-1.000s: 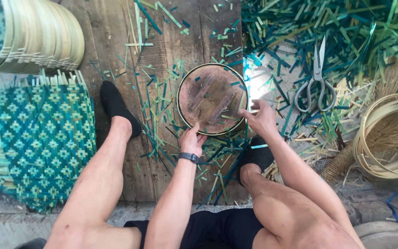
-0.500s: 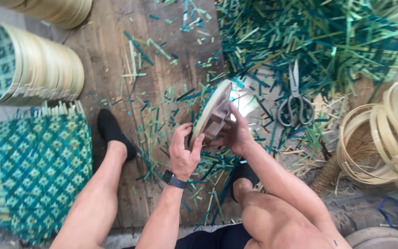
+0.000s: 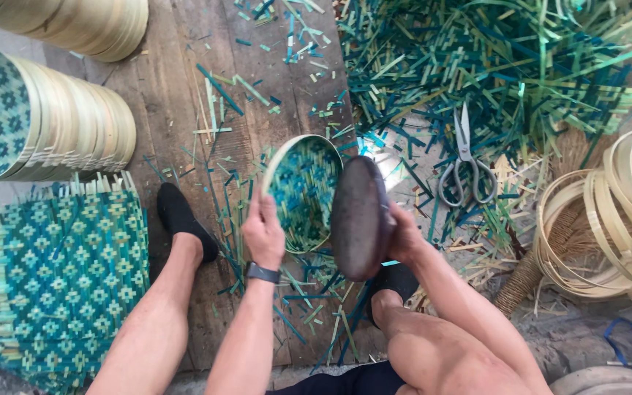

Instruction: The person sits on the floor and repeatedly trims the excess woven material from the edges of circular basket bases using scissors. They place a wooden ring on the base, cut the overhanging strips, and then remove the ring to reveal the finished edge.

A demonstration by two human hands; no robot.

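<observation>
Worn wooden floor boards (image 3: 177,95) are carrying everything: green strip offcuts (image 3: 491,66) are piling up at one o'clock, scissors (image 3: 466,164) are lying at three, bamboo hoops (image 3: 616,219) at four, a woven green mat (image 3: 60,271) at eight, and stacked round trays (image 3: 60,124) at ten.

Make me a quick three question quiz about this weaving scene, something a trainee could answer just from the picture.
1. True or false: the left hand holds the round woven tray by its rim.
2. What does the right hand hold? A) the scissors B) a dark oval block C) a bamboo hoop
3. Name the tool that lies on the green strips to the right of the hands.

Key
1. True.
2. B: the dark oval block; the bamboo hoops lie untouched at the right.
3. The scissors.
</observation>
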